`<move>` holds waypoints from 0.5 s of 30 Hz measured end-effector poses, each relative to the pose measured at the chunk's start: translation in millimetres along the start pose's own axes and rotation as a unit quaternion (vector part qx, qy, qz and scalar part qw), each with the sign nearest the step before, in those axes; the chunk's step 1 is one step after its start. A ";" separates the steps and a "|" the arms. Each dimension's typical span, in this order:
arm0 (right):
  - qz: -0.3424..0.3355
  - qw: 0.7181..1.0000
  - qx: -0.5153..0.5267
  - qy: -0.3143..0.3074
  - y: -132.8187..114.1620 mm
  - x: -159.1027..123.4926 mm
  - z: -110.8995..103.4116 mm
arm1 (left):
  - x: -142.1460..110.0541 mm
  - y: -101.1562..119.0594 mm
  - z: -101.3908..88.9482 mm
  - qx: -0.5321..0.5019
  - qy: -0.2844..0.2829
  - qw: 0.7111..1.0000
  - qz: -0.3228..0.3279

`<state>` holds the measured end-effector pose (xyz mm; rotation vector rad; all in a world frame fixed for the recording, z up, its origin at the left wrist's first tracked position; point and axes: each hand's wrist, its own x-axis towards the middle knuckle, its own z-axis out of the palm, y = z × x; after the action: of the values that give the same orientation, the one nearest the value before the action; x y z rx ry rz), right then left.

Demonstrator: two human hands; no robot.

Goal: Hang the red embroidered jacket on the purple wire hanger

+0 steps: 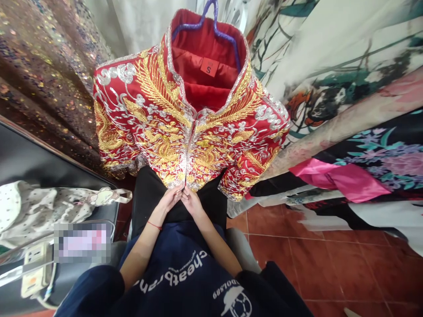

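Note:
A red jacket [158, 110], thick with gold and silver embroidery, hangs in front of me on a purple hanger [216, 24]. Its collar is open, and an "S" size tag [209, 67] shows on the red lining. My left hand [170, 200] and my right hand [191, 201] meet at the jacket's bottom hem, at the centre front. Both pinch the hem where the two front edges come together. A red string is tied round my left wrist [153, 225]. Below the jacket hangs black fabric [148, 193].
Brown sequinned cloth [42, 70] hangs at the left. White, pink and black floral garments [357, 132] hang at the right. A black table [29, 158] at the left bears a pale spotted garment [36, 207] and a power strip [35, 268]. The floor is red tile [330, 264].

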<state>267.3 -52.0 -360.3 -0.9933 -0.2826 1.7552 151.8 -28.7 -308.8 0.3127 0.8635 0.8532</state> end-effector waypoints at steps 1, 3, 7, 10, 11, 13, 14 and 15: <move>-0.001 1.000 -0.003 0.001 0.4 0.0 -1.1 | -0.1 -0.4 0.2 0.004 0.000 1.000 0.002; -0.004 1.000 -0.007 0.004 0.7 -0.4 -3.1 | -0.2 -1.6 0.7 0.011 0.001 1.000 0.006; -0.017 1.000 -0.011 0.013 1.7 -1.1 -5.1 | -0.8 -4.5 0.6 0.024 0.014 0.999 0.019; -0.025 0.999 -0.013 0.016 2.5 -0.6 -4.8 | 0.0 -6.9 -0.6 0.033 0.029 0.999 0.030; -0.028 0.999 -0.014 0.016 2.4 -0.3 -4.5 | 0.8 -7.9 -1.0 0.036 0.034 0.998 0.032; -0.032 0.999 -0.015 0.015 1.1 0.1 -3.6 | 3.4 -10.1 -1.0 0.041 0.044 0.998 0.037; -0.034 0.999 -0.016 0.015 -0.3 0.2 -2.9 | 5.1 -11.3 -0.5 0.042 0.052 0.997 0.041; -0.037 0.999 -0.016 0.014 -2.0 0.1 -2.3 | 7.0 -12.6 0.4 0.043 0.062 0.996 0.047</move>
<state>270.4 -51.6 -360.6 -1.0165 -0.3267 1.6736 161.3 -31.4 -319.4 0.3814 1.0102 0.9322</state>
